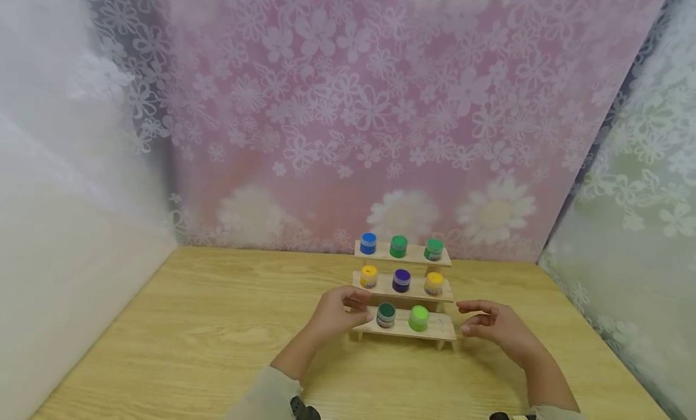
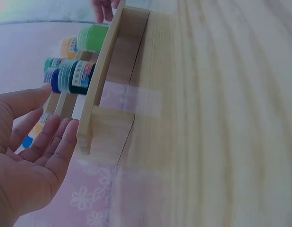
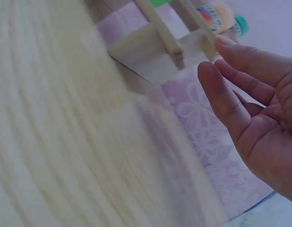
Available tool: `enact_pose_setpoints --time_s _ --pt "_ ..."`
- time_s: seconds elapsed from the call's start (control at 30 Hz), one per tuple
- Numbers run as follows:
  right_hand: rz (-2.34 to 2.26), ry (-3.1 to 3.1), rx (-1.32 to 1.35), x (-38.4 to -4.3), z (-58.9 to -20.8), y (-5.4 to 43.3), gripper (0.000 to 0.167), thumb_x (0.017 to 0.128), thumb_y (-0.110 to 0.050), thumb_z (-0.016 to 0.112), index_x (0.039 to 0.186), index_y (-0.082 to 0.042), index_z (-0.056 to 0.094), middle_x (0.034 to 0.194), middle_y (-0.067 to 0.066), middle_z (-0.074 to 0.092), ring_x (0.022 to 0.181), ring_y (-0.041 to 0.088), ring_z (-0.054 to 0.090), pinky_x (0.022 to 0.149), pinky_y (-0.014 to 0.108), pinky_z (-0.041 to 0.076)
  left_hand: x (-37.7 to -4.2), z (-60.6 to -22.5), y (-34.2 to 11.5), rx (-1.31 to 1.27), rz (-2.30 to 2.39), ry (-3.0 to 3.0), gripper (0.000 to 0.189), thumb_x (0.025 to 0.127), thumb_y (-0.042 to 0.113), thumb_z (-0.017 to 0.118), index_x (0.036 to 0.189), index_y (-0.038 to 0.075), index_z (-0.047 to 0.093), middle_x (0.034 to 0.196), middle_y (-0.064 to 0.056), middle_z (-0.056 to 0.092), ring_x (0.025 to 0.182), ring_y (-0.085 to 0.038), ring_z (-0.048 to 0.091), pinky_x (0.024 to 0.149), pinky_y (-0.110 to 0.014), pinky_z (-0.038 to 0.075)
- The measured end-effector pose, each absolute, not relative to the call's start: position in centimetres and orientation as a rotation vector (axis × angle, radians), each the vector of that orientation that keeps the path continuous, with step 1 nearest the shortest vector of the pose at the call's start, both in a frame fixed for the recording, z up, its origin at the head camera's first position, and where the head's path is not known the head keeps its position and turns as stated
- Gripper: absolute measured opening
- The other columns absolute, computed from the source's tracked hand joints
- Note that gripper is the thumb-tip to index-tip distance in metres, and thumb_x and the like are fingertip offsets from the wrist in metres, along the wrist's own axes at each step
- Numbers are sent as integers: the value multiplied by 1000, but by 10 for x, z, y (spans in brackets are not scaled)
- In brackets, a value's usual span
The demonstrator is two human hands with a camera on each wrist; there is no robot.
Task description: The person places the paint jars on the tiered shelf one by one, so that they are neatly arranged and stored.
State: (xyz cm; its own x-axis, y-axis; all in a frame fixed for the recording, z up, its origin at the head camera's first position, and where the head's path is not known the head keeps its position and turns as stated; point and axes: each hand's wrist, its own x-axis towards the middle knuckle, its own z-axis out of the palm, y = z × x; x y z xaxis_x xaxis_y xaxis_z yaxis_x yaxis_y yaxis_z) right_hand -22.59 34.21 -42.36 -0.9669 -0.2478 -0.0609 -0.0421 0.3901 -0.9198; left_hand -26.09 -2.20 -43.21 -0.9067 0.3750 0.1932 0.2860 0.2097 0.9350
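Observation:
A three-step wooden stand [image 1: 446,330] carries small paint jars. On its lowest step sit a dark green jar [image 1: 386,315] and a light green jar [image 1: 419,318]. The middle step bears a yellow jar [image 1: 368,277], a purple jar [image 1: 402,280] and another yellow jar [image 1: 434,284]. My left hand [image 1: 338,312] is at the left end of the lowest step, fingers loosely bent, holding nothing; in the left wrist view its fingertips [image 2: 70,130] are right at the step's edge. Off the stand's right end, my right hand [image 1: 499,328] hovers with relaxed, parted fingers, nothing between them.
Along the top step stand a blue jar [image 1: 368,243], a green jar [image 1: 399,246] and a second green jar [image 1: 434,249]. The stand rests on a wood-grain table [image 1: 228,323]. Behind it hangs a pink flowered backdrop [image 1: 337,136], with pale side panels left and right.

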Motion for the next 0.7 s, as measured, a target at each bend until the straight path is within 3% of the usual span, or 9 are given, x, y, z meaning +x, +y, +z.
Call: enact_pose_setpoints --time_s 0.17,0.27,0.43,0.7 --pt "-1602 2548 -226 -222 -414 348 54 92 -21 70 135 6 50 120 26 61 99 21 66 89 40 53 -261 -428 -40 649 1849 2379 32 87 14 76 117 8 69 115 -11 66 103 -22 63 79 -32 57" --pt "-1587 2615 -240 -221 -411 350 51 93 -23 69 135 2 52 126 24 58 100 18 66 89 42 53 -261 -426 -54 651 1897 2374 35 87 16 77 120 9 68 119 -10 64 106 -25 62 83 -34 56" --pt "-1586 2687 -192 -211 -407 352 50 92 -26 71 133 -3 55 124 17 60 100 12 65 86 32 53 -260 -420 -81 665 1925 2343 45 83 20 80 125 14 65 125 -5 62 114 -27 59 93 -41 52" --pt "-1740 2740 -228 -195 -402 350 47 92 -19 71 132 -2 56 114 -7 65 99 5 63 80 27 56 -255 -409 -130 612 1952 2371 54 80 20 83 129 13 62 131 -8 58 122 -33 52 103 -52 42"
